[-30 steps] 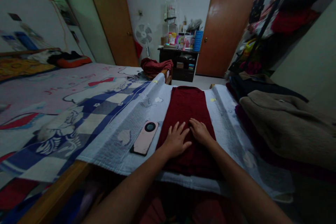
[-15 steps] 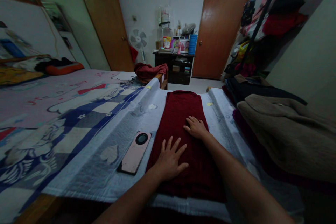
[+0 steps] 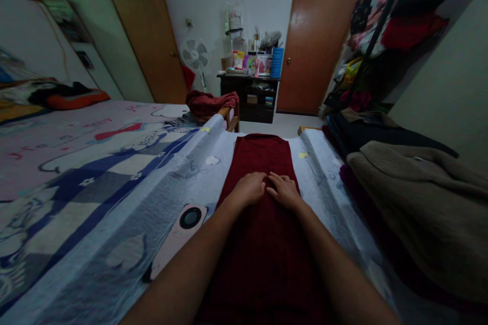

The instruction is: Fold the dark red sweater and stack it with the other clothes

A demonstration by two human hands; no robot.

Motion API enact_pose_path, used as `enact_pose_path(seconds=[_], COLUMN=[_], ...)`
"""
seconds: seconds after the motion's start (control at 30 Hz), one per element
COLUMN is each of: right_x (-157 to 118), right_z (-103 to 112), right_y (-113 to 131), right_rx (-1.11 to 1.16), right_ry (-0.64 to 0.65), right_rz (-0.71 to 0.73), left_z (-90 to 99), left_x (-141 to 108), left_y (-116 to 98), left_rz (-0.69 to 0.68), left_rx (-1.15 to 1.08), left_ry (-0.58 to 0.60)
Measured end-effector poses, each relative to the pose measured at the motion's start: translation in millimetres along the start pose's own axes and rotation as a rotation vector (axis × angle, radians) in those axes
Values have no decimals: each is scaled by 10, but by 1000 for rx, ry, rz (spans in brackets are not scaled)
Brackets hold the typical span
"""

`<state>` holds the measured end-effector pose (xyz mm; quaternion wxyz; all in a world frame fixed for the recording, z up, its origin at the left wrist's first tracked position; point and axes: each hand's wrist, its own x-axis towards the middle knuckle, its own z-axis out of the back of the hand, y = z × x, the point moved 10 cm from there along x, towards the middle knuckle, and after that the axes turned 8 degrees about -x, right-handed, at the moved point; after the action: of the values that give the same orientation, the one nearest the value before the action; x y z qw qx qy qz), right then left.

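Note:
A dark red garment (image 3: 263, 259) lies in a long folded strip, stretching away from me. My left hand (image 3: 248, 189) rests on it with the fingers bent and drawn together; the cloth under the fingertips is hidden. Close beside, my right hand (image 3: 282, 190) presses the same cloth with its fingers stretched toward the left hand, thumb a little apart. The two sets of fingertips nearly meet over the middle of the strip. Left of the garment lies a pink phone (image 3: 173, 238) with a round black camera, partly covered by my left forearm.
A pale blue patterned cloth (image 3: 168, 177) spreads under the garment. Folded clothes, with a brown coat (image 3: 412, 177) on top, are stacked at right. A bed (image 3: 76, 127) extends left, with a red cloth bundle (image 3: 208, 106) at its far corner. A dark cabinet (image 3: 247, 99) stands behind.
My left hand has slid forward across the garment to beside the right hand, its spread fingers drawing together. The right hand stays near the same spot. The view has shifted slightly.

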<state>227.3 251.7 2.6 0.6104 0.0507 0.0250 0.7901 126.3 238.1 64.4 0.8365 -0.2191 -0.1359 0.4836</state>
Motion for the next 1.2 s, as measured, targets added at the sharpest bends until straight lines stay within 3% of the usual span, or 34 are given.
enact_pose_path(seconds=[0.1, 0.17, 0.3, 0.43, 0.63, 0.8, 0.97, 1.2], right_x=[-15, -22, -21, 9, 17, -34, -44, 160], right_z=[4, 12, 6, -28, -11, -134, -198, 43], right_y=[-9, -33, -119, -232, -383, -572, -558, -610], right_rx=[37, 74, 165, 224, 142, 43, -9, -60], right_ry=[-28, -53, -123, -177, -179, -25, 49, 59], right_rz=[3, 3, 2, -17, -41, -211, -246, -245], left_z=[-69, -189, -371, -452, -488, -500, -426, -476], left_x=[382, 509, 496, 392, 398, 419, 458, 519], left_y=[97, 167, 251, 203, 194, 199, 209, 267], left_rz=[47, 81, 112, 80, 69, 65, 39, -1], left_rx=[-15, -17, 37, 162, 203, 199, 192, 186], left_ry=[-68, -83, -196, -306, -304, -274, -270, -251])
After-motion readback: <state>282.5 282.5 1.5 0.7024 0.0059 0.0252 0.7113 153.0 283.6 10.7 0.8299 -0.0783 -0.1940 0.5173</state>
